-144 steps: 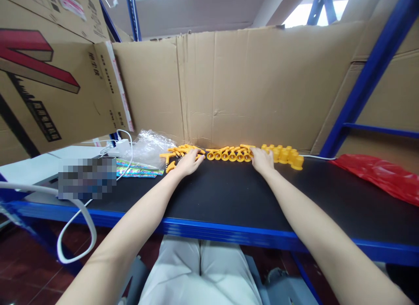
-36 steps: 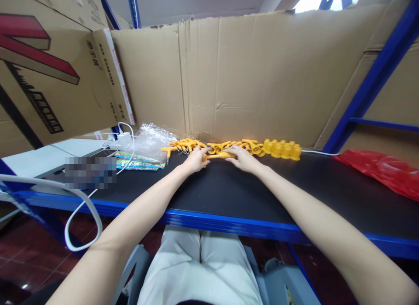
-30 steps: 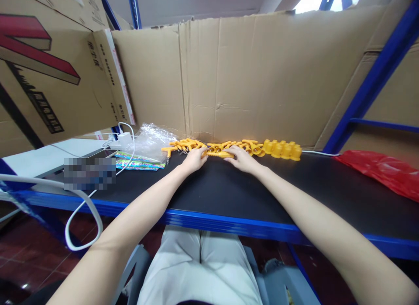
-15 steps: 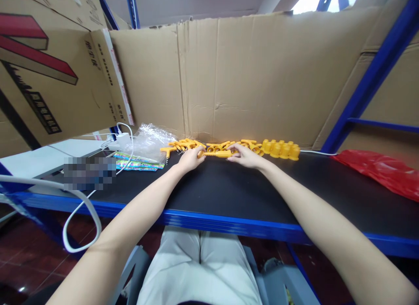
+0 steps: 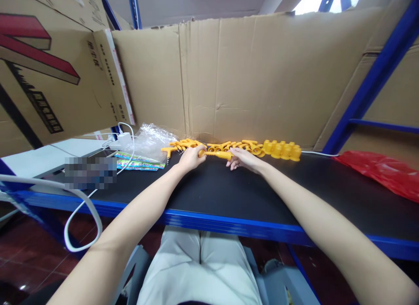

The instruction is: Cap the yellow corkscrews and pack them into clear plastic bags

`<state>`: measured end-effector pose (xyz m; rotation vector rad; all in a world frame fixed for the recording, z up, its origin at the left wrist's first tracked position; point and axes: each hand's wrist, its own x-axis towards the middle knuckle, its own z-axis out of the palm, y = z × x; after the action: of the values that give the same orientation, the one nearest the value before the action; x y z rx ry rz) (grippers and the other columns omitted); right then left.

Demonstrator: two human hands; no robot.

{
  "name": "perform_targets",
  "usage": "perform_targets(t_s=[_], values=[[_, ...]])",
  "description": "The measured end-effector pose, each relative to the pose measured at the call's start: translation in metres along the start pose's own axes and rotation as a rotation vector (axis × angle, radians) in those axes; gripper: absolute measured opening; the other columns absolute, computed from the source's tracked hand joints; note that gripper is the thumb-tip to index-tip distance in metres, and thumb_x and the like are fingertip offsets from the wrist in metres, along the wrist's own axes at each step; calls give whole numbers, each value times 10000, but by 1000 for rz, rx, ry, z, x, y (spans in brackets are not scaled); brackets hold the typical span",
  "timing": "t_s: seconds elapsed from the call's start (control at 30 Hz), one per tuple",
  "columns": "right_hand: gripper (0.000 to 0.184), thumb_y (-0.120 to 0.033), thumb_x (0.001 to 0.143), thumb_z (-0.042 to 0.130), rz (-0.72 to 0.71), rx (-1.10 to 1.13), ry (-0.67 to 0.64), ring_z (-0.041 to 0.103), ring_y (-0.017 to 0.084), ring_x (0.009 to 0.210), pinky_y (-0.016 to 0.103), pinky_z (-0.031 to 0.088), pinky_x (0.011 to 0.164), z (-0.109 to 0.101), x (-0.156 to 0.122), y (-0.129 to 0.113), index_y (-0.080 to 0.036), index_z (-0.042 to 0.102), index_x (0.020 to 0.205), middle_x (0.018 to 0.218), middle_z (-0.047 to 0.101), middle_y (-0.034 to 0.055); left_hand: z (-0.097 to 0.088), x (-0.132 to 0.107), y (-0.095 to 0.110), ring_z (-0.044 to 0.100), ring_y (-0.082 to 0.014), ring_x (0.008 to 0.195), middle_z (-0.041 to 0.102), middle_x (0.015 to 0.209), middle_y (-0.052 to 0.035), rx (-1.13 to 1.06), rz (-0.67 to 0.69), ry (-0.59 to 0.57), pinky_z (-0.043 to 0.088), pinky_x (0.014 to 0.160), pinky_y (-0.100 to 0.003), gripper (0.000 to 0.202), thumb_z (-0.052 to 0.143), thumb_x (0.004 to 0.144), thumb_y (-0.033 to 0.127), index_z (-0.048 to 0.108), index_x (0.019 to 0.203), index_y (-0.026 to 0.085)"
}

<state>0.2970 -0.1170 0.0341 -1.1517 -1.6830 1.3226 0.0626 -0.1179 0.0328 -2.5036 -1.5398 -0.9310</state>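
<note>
Between my two hands lies a yellow plastic piece (image 5: 223,155), long and narrow on the left and thicker on the right; its exact kind is unclear. My left hand (image 5: 192,156) is closed around its left end. At its right end, my right hand (image 5: 245,160) pinches the thick part, the other fingers curled beneath. Just behind the hands runs a row of yellow T-shaped handles (image 5: 168,150), some with dark spiral metal ends. Several yellow cup-like pieces with round openings (image 5: 258,151) sit behind my right hand, and yellow cylinders (image 5: 282,150) stand grouped to its right.
A black tabletop (image 5: 209,191) has a blue metal front edge (image 5: 229,224). Cardboard (image 5: 262,77) walls the back. On the left are clear plastic bags (image 5: 149,141), colourful packets (image 5: 139,162) and a white cable (image 5: 98,217). A red plastic bag (image 5: 376,169) lies at right.
My right hand has turned, its fingers now curling below the piece's right end. The yellow piece tilts slightly more. My left hand has hardly moved.
</note>
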Motion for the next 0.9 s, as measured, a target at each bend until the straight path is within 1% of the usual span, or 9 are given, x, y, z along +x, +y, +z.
perform_targets(t_s=[0.1,0.17,0.27,0.4,0.5,0.57,0.7,0.77,0.9], values=[[302,-302,815,602,-54,-21,-97,629,120,583,218,488,550,-5,-4,-2,-177,415,1018,732,671,43,0,-1,0,554,-155,587,613,667,-17,-11,-8,18,371,574,-230,241,530,765,287,619,971,199],[314,-289,775,651,-91,-37,-110,616,112,549,208,479,532,-7,-6,-3,-163,443,974,710,671,42,0,-1,-1,541,-149,570,602,651,-10,-25,7,35,358,558,-225,238,529,768,300,620,965,203],[289,-424,855,512,-75,-5,-111,573,101,453,208,454,470,-7,-6,-4,-136,499,848,635,658,66,0,-1,-1,523,-138,548,578,612,5,-46,44,47,344,545,-215,228,533,767,307,622,949,204],[588,-599,880,245,50,-43,-55,481,95,321,206,363,339,-3,-3,-6,-118,546,725,477,593,77,0,0,0,505,-130,525,545,561,24,-76,74,64,335,538,-210,227,532,766,303,617,951,202],[666,-651,854,179,134,-85,-37,461,96,297,208,328,298,-2,-3,-7,-112,556,749,481,593,87,2,0,1,500,-130,516,538,546,27,-93,74,58,334,536,-212,228,530,763,295,616,951,199],[573,-619,862,276,130,-54,-74,527,104,368,205,387,339,-4,-5,-7,-117,552,871,615,651,96,3,1,1,497,-130,512,538,543,27,-104,67,46,333,535,-213,225,533,757,287,617,946,197],[301,-369,811,598,7,1,-133,616,100,534,202,489,493,-8,-8,-5,-166,492,1007,870,681,75,4,0,2,503,-129,526,560,577,18,-101,60,32,337,542,-215,231,550,746,277,617,951,196],[272,-388,823,575,-7,-10,-123,592,94,482,203,478,465,-8,-7,-4,-149,512,936,805,683,81,4,0,2,506,-128,529,564,585,16,-93,70,35,339,545,-215,228,553,748,275,618,953,196],[548,-621,837,359,60,-83,-26,448,82,297,202,349,299,-4,-4,-3,-118,551,733,514,612,86,2,-2,4,506,-127,522,561,572,22,-105,68,35,339,539,-213,226,553,759,292,614,955,199]])
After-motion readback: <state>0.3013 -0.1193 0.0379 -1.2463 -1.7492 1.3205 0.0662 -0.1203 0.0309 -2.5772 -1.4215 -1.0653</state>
